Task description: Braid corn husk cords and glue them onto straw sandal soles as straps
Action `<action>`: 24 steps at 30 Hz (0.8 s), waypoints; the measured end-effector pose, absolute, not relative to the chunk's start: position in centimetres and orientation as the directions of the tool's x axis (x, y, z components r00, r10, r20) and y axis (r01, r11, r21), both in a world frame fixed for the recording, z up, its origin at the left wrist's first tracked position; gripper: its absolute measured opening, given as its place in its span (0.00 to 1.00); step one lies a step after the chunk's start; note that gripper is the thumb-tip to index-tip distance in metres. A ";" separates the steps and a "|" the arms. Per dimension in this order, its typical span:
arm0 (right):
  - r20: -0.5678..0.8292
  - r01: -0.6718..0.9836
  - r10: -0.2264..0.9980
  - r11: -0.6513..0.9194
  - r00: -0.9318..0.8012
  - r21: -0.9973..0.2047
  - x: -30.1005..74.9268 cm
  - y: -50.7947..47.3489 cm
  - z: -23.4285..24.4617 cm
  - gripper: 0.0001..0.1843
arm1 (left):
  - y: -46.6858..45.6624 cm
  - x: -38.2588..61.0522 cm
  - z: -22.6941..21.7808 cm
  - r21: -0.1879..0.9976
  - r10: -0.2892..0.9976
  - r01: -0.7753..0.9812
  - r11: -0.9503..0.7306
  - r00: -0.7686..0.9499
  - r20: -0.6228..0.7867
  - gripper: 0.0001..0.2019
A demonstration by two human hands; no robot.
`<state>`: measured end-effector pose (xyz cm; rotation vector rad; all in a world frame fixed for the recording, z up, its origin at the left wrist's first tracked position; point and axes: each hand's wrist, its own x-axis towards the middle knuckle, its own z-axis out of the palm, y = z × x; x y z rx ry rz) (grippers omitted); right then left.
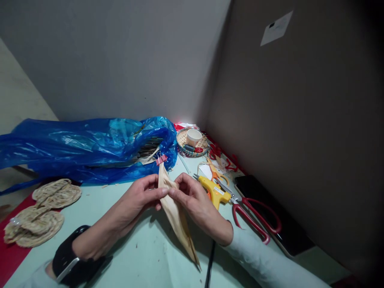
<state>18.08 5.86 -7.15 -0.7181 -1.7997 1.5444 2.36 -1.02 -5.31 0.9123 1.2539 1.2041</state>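
Note:
Between my hands is a long pale strip of dried husk [172,212], pinched near its upper part. Its top end sits in a pink binder clip [161,159], and its lower end tapers down toward the table front. My left hand [144,196] grips the strip from the left, thumb on top. From the other side my right hand [195,196] pinches it by the edge, its thumb tip close to the left thumb. A yellow glue gun [216,192] lies just beyond my right hand, beside large red-handled scissors [255,218].
A blue plastic bag [90,148] with dried strips inside lies at the back left. Braided pieces [45,212] rest on red material at the left. A woven basket [181,140] holds a paper cup [194,137]. Orange-handled scissors [216,174] and a black flat device [273,216] are at right.

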 end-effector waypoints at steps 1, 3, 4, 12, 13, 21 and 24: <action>0.133 -0.011 0.771 0.162 -0.623 -0.987 18.0 5.9 -7.2 0.10 | -1.0 2.4 -5.4 0.972 0.979 -0.155 0.177 -0.077 -0.191 0.13; 0.148 -0.019 0.788 0.170 -0.598 -0.985 18.0 6.0 -7.2 0.10 | -1.0 2.5 -5.5 0.974 0.981 -0.153 0.170 -0.070 -0.182 0.13; 0.152 -0.024 0.794 0.171 -0.589 -0.985 17.9 6.1 -7.1 0.11 | -1.0 2.5 -5.4 0.973 0.981 -0.154 0.171 -0.070 -0.183 0.12; 0.075 -0.083 0.770 0.029 -0.633 -0.996 17.8 6.5 -6.8 0.13 | -1.2 2.7 -5.2 0.955 0.971 -0.225 0.195 -0.094 -0.220 0.09; 0.061 -0.092 0.762 0.002 -0.645 -0.996 17.8 6.4 -6.9 0.13 | -1.2 2.7 -5.3 0.955 0.970 -0.230 0.188 -0.107 -0.217 0.09; 0.037 -0.152 0.730 -0.093 -0.682 -0.984 17.8 6.5 -7.2 0.15 | -1.3 2.7 -5.2 0.971 0.971 -0.211 0.115 -0.184 -0.155 0.07; 0.064 -0.161 0.721 -0.066 -0.690 -0.985 17.8 6.5 -7.0 0.12 | -1.3 2.4 -5.2 0.966 0.966 -0.234 0.110 -0.202 -0.159 0.06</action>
